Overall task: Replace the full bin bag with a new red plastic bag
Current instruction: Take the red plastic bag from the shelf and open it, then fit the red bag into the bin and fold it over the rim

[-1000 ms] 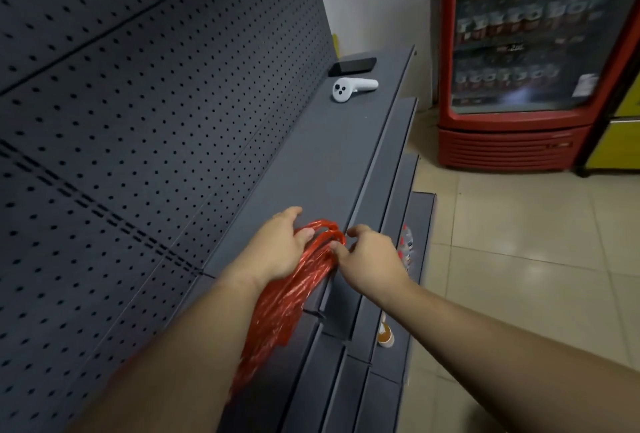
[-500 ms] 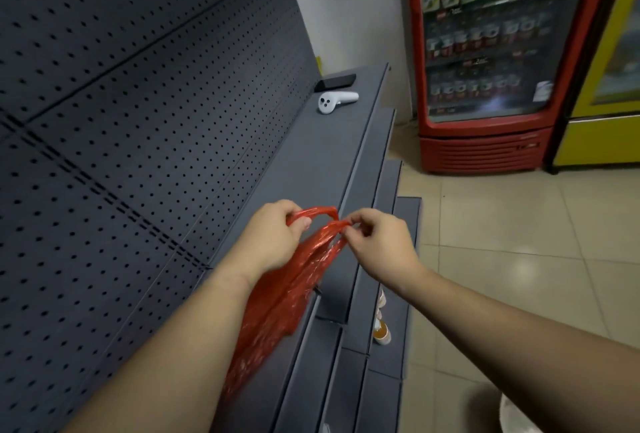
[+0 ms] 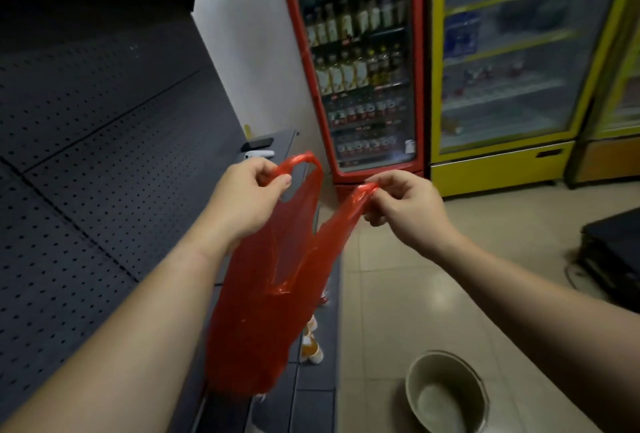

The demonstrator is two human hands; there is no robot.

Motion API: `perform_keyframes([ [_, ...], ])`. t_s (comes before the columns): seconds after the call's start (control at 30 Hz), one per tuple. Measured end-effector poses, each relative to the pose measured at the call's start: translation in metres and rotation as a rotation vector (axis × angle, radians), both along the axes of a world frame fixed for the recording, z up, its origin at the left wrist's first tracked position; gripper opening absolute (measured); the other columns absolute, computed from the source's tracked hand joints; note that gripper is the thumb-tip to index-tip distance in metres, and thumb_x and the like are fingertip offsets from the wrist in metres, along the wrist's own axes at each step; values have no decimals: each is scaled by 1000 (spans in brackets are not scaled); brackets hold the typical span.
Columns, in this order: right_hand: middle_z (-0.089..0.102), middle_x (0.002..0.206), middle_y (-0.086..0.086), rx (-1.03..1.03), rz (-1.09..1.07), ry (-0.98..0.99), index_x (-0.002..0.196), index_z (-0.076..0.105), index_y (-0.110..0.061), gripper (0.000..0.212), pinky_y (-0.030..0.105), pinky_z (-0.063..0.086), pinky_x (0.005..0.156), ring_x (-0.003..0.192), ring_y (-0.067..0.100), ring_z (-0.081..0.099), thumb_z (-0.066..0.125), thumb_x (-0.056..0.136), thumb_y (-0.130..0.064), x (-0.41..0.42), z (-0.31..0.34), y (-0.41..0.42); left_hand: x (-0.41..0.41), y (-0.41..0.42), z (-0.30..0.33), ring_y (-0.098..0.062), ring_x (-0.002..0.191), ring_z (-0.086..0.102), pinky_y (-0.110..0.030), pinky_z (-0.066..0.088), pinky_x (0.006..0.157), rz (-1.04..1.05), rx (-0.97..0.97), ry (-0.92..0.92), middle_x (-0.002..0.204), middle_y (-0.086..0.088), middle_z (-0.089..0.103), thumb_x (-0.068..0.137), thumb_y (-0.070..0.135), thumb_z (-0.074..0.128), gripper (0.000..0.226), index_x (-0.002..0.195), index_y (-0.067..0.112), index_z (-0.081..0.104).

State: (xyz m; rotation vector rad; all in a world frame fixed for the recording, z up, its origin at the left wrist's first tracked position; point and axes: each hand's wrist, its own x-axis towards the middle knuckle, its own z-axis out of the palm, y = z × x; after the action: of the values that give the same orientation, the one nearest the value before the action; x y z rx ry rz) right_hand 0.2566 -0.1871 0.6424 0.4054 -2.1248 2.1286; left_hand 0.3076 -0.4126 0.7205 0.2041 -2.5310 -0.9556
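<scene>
Two drinks fridges stand against the far wall: a yellow fridge point(image 3: 502, 62) on the right and a red fridge point(image 3: 360, 62) beside it, both glass-fronted with rows of bottles and cans inside. Dark perforated shelving back panel point(image 3: 104, 162) fills the left side, with stepped dark shelf ledges point(image 3: 311, 398) running along its foot next to the pale tiled floor point(image 3: 398, 276). Red plastic bag point(image 3: 263, 294) hangs in mid-air at frame centre, in front of the shelf ledges, its two handles pulled apart and its body drooping down, thin and translucent, nothing visible inside. Left hand point(image 3: 246, 200) is curled closed, thumb and forefinger pinching the left handle loop, which arches above the knuckles. Right hand point(image 3: 405, 207) is likewise closed in a fingertip pinch on the right handle, drawn taut toward the right. Both forearms are bare. Round grey bin point(image 3: 446, 394) sits on the floor at lower right, below the right forearm and well apart from the bag; its inside looks pale, contents unclear. Dark stacked object point(image 3: 613, 256) lies at the right edge, identity unclear. On the far shelf top rest a black phone point(image 3: 257, 144) and, just beside it, a white controller point(image 3: 259, 154). Small orange-and-white items point(image 3: 310, 346) sit on the low ledge behind the bag, too blurred to identify.
</scene>
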Motion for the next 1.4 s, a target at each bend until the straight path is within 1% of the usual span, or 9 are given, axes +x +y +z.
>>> perform_keyframes([
  [0.07,76,71,9,14,-5,5,88,71,-16,18,36,60,59,62,24,73,61,88,-1,4,2,38,1,15,-6,-14,64,63,-33,49,65,-26,98,-6,75,-4,75,87,30,69,12,80,20,71],
  [0.27,72,85,20,-54,10,-126,103,65,5,34,36,60,69,72,28,71,44,81,19,8,-18,135,2,57,-58,-22,67,63,-40,52,72,-78,318,-108,74,-8,70,91,14,69,16,75,18,67],
  [0.4,68,80,21,-132,3,-243,99,65,2,12,30,59,65,68,28,67,56,91,4,6,-46,176,2,101,-108,-15,70,70,-31,55,62,-111,452,-215,81,-8,75,89,9,70,19,79,25,70],
  [0.53,63,85,15,-63,-32,-369,101,61,-4,15,38,61,74,76,25,68,65,88,2,-3,-81,197,0,151,-153,-19,72,70,-35,54,61,-144,571,-311,78,-2,77,80,29,70,5,80,33,73],
  [0.6,62,85,14,-86,-17,-437,105,59,-7,18,37,62,72,76,25,67,60,91,4,-8,-96,212,-1,168,-174,-18,72,69,-41,56,70,-144,592,-335,75,1,75,84,37,66,14,78,26,73],
  [0.83,69,82,13,35,-46,-540,117,57,-11,30,32,59,68,71,21,66,63,90,1,-32,-151,284,3,176,-249,-14,73,65,-30,45,66,68,849,-353,69,7,71,98,33,59,35,66,24,70],
  [0.97,71,76,8,125,-122,-574,114,62,-5,25,33,57,66,66,17,67,64,90,1,-43,-188,314,6,162,-290,-12,77,64,-34,45,72,228,995,-393,73,8,71,98,33,60,24,78,22,68],
  [1.2,71,81,11,227,-214,-561,110,65,-6,20,32,58,67,67,15,69,62,91,0,-42,-242,307,-10,157,-340,-10,76,68,-34,51,75,132,1024,-373,73,9,74,99,27,58,19,85,20,68],
  [1.4,70,92,20,271,-225,-527,103,66,-16,20,33,60,71,74,20,68,61,91,0,-38,-305,269,-17,167,-401,-12,76,68,-21,56,65,-37,971,-347,77,3,74,98,20,59,15,87,16,70],
])
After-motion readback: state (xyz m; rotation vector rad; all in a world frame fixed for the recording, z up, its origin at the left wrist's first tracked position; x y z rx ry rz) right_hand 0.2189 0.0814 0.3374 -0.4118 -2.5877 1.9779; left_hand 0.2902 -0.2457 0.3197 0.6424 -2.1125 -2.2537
